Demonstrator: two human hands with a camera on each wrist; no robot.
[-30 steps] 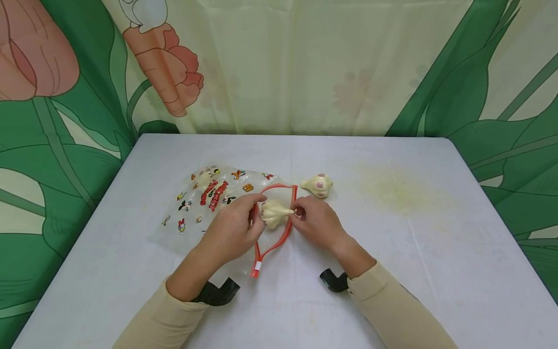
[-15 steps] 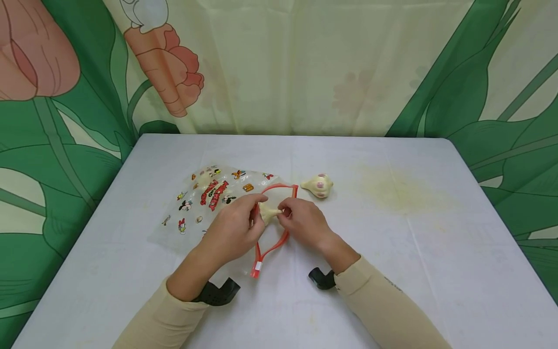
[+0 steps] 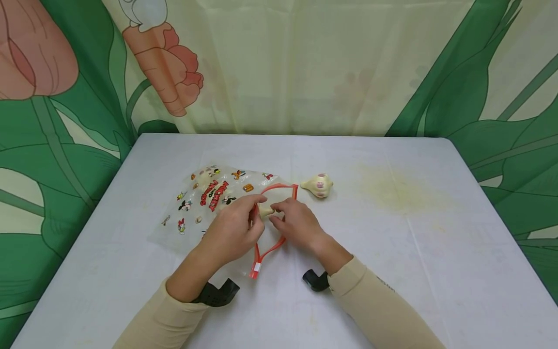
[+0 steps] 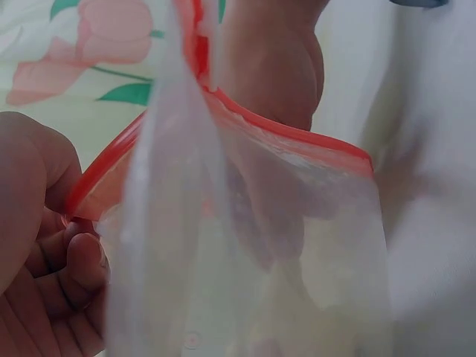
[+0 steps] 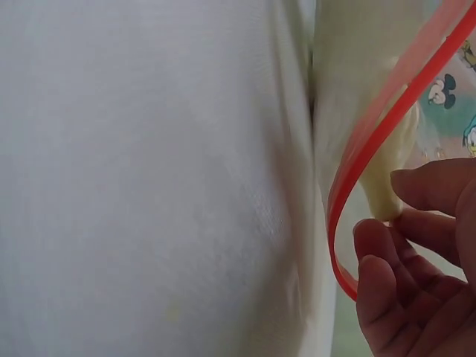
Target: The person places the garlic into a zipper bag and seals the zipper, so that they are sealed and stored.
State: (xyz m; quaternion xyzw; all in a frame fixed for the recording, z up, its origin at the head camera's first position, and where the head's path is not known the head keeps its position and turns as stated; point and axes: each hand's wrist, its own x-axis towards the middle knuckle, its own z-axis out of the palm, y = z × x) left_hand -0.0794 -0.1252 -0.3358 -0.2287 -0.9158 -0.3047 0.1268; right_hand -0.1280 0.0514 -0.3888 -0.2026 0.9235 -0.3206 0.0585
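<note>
Garlic (image 3: 264,211) half inside bag (image 3: 205,203) mouth, stem toward right hand (image 3: 296,224), pinched there; left hand (image 3: 233,228) pinching bag's red rim (image 3: 279,242) open. Second garlic (image 3: 318,185) right of bag on table (image 3: 414,252).

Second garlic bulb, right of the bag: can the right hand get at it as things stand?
Probably yes. The garlic bulb lies alone on the table, nothing between, but the right hand is pinching the other bulb at the bag's mouth.
</note>
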